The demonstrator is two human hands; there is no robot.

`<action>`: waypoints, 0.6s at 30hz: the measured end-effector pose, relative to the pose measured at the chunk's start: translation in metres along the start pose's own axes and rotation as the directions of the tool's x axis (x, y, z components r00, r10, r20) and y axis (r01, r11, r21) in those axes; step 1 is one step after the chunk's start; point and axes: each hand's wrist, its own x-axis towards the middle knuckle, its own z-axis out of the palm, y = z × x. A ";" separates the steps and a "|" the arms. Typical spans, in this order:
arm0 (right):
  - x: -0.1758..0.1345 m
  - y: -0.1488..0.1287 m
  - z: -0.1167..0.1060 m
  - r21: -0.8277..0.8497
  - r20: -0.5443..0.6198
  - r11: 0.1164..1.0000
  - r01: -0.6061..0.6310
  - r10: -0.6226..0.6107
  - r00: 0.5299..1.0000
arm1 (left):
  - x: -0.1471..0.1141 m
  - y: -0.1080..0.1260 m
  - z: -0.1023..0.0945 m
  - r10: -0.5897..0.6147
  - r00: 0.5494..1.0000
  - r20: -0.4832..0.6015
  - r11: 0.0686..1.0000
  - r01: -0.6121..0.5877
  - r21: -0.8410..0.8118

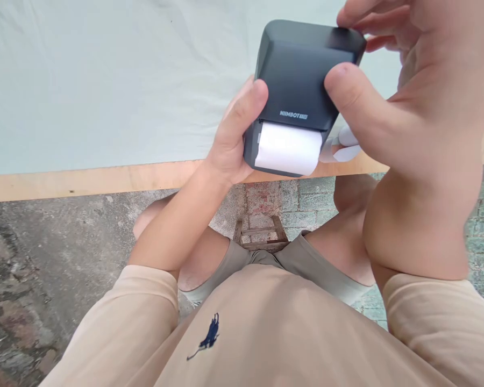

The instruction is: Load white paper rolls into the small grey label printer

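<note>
Our right hand (419,91) spreads around the printer's (296,75) right corner, grip uncertain; our left hand (232,134) clasps its left side. Blank paper (288,148) already protrudes, with printing seemingly still left. White curls (348,154) show right of the printer, the surface (105,80) beneath it.

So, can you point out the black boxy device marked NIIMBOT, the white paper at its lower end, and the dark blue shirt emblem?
Black boxy device (297,80): head view, middle of its top face.
White paper (289,148): head view, middle of its face.
Dark blue emblem (212,333): head view, its thick middle.
</note>
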 end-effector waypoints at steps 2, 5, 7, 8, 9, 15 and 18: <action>0.000 -0.004 0.001 -0.149 0.060 0.983 0.107 -0.099 0.993 | -0.001 -0.003 0.004 0.088 0.982 0.169 0.996 -0.086 -0.018; 0.001 -0.008 0.002 -0.233 0.153 0.965 0.124 -0.090 0.984 | 0.000 -0.008 0.005 0.166 0.957 0.238 0.984 -0.176 0.021; 0.001 -0.011 0.002 -0.238 0.187 0.963 0.127 -0.083 0.979 | 0.002 -0.009 0.003 0.172 0.957 0.233 0.977 -0.195 0.080; 0.001 -0.013 0.003 -0.232 0.200 0.963 0.137 -0.091 0.976 | 0.002 -0.009 0.001 0.164 0.959 0.232 0.976 -0.192 0.102; 0.002 -0.014 0.003 -0.226 0.206 0.963 0.147 -0.101 0.973 | 0.002 -0.009 0.000 0.154 0.960 0.232 0.976 -0.185 0.116; 0.006 -0.011 0.003 -0.209 0.110 0.972 0.103 -0.081 0.991 | 0.003 0.000 -0.003 0.095 0.971 0.221 0.987 -0.121 0.107; 0.003 -0.009 -0.003 -0.241 0.153 0.959 0.151 -0.116 0.981 | 0.007 0.001 -0.003 0.142 0.980 0.138 0.975 -0.162 0.152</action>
